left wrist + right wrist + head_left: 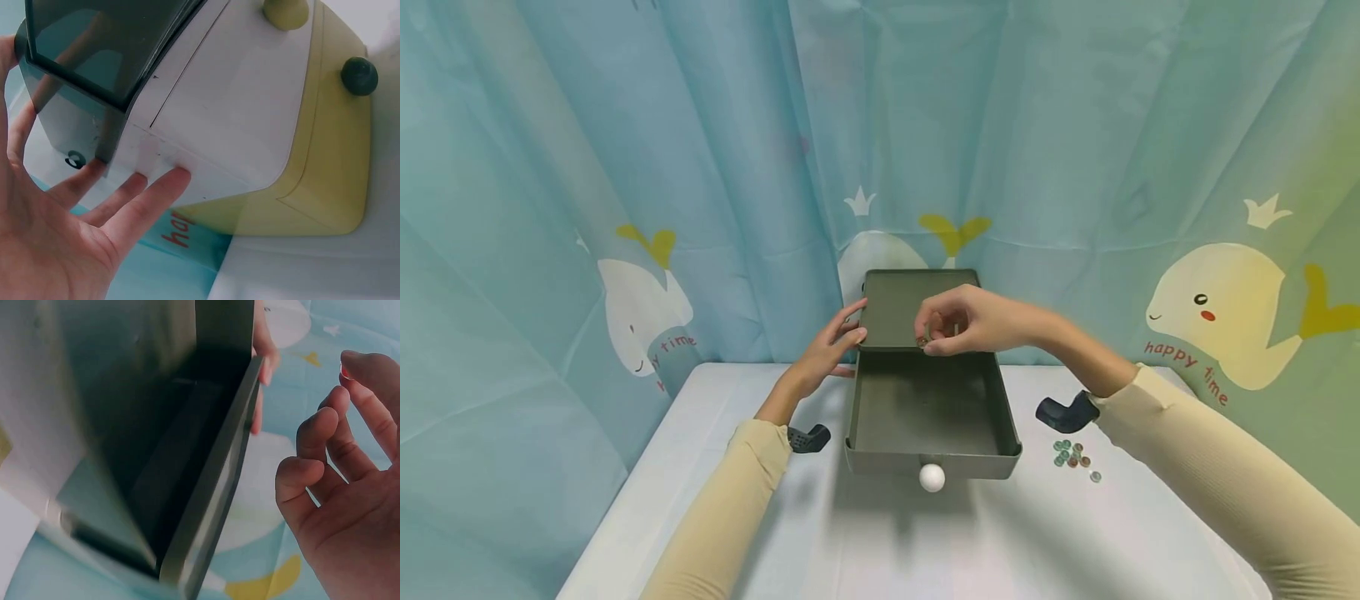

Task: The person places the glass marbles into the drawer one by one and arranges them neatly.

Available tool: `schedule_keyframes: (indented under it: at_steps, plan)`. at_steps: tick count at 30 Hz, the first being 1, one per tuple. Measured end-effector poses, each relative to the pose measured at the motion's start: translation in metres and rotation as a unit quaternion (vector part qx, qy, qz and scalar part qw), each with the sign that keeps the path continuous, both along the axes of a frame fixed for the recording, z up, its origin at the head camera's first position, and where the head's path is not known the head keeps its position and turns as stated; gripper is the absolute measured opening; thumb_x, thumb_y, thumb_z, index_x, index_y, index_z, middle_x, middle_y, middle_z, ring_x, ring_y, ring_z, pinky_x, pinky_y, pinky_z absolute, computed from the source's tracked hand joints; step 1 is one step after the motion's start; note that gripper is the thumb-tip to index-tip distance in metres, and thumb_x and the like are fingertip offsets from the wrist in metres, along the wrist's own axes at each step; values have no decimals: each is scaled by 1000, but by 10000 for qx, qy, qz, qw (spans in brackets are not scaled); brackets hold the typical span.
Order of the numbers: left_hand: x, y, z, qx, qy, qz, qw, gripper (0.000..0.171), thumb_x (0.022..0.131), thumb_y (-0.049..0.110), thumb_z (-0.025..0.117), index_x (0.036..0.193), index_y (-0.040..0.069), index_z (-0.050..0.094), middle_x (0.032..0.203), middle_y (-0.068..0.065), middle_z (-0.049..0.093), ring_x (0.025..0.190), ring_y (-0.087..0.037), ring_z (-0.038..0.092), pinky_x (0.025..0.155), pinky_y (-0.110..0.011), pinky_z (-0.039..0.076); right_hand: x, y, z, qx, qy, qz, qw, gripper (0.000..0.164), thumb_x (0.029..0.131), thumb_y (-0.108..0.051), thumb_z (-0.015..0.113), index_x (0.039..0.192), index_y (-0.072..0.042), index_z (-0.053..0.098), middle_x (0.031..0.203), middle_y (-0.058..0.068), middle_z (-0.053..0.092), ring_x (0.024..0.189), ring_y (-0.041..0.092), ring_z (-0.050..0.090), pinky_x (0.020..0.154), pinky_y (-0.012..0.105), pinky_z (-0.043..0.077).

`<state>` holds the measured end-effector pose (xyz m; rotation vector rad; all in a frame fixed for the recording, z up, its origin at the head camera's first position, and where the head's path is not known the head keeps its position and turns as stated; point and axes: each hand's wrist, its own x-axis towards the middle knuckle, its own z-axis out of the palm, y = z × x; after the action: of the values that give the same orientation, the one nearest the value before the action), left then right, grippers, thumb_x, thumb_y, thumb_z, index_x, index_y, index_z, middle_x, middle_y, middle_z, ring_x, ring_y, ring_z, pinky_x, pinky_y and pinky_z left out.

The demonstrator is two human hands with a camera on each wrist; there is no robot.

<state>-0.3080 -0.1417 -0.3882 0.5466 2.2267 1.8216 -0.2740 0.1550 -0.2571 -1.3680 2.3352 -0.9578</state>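
A drawer cabinet [898, 312] with a dark grey-green top stands on the table, and its top drawer [932, 465] with a white knob [932, 477] is pulled out. My left hand [817, 358] has its fingers spread against the cabinet's left side; in the left wrist view the straight fingers [159, 197] touch the white side wall. Above the drawer's back end, my right hand [970, 321] pinches a small reddish glass bead [344, 372] between thumb and forefinger, its other fingers loosely bent. The drawer's visible floor is bare.
Several small green and reddish-brown glass beads [1072, 454] lie on the white table [1097, 533] right of the drawer. Lower white and yellow drawers [325, 144] with round knobs sit beneath the open one. A blue-green curtain [730, 167] hangs close behind the cabinet.
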Motion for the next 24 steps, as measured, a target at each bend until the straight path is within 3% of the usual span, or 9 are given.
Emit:
schedule_keyframes:
  at_steps: [9,17,24]
  plan:
    - [-1,2,1,-32,-21,43,10000,59,103,46,54,158,50,31,165,-11,27,143,-39,40,93,-61,54,-1,-30,-9,-112,-109,602,9981,9,98,-14,71,106,-14,71,79,1,63,64,18,54,61,28,46]
    - [-2,3,1,-26,-11,5,10000,61,103,48,54,158,48,31,165,-11,27,142,-41,41,92,-60,54,0,-44,-18,-201,-348,762,9963,8,96,-11,72,104,-13,70,74,2,61,63,17,53,62,27,45]
    - [0,3,2,-22,-11,-6,10000,59,104,45,53,159,47,30,165,-11,27,142,-41,41,94,-61,53,3,-52,-25,-85,-610,851,9945,10,97,-10,71,106,-8,70,75,17,64,62,14,53,61,26,46]
